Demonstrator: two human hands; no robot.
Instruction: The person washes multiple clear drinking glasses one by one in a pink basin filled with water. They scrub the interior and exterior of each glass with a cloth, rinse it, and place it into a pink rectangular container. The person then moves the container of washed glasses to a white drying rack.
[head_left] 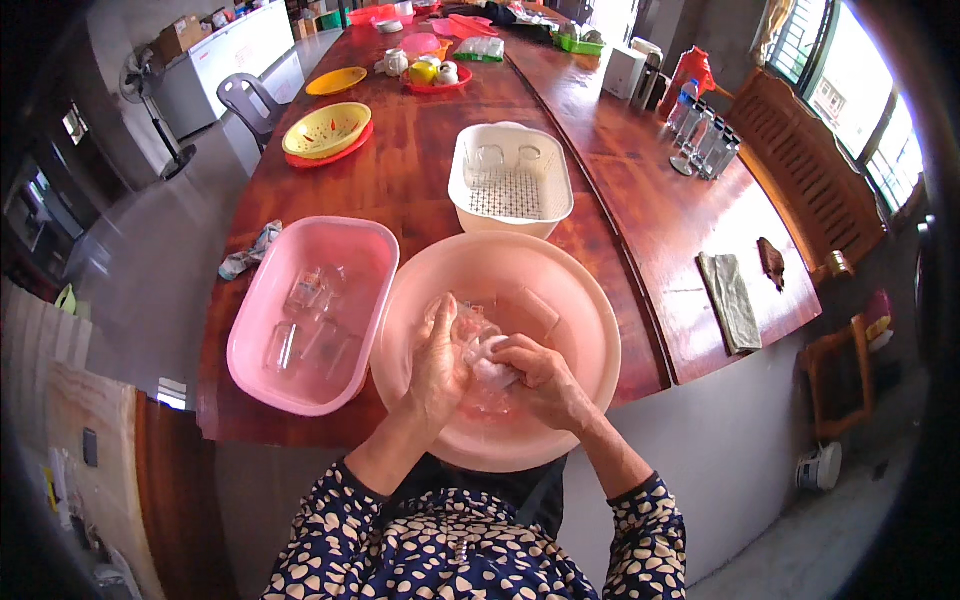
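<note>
Both hands are over a large round peach basin (595, 300) at the table's front edge. My left hand (438, 360) is wrapped round a clear glass (472, 326) that is tilted. In my right hand (545, 378) a bunched white cloth (490, 360) is pressed against the glass, its fingers closed. Another clear glass (538, 307) lies on its side in the basin, beyond the right hand. To the left stands a pink rectangular tub (243, 345) with several clear glasses (285, 345) in it. The fingers partly hide the held glass.
Behind the basin stands a white basket (462, 205) with two glasses at its far end. A crumpled cloth (250, 250) lies left of the tub. Farther off are a yellow colander (330, 130) and several jars (715, 150). A folded grey cloth (730, 300) lies at right.
</note>
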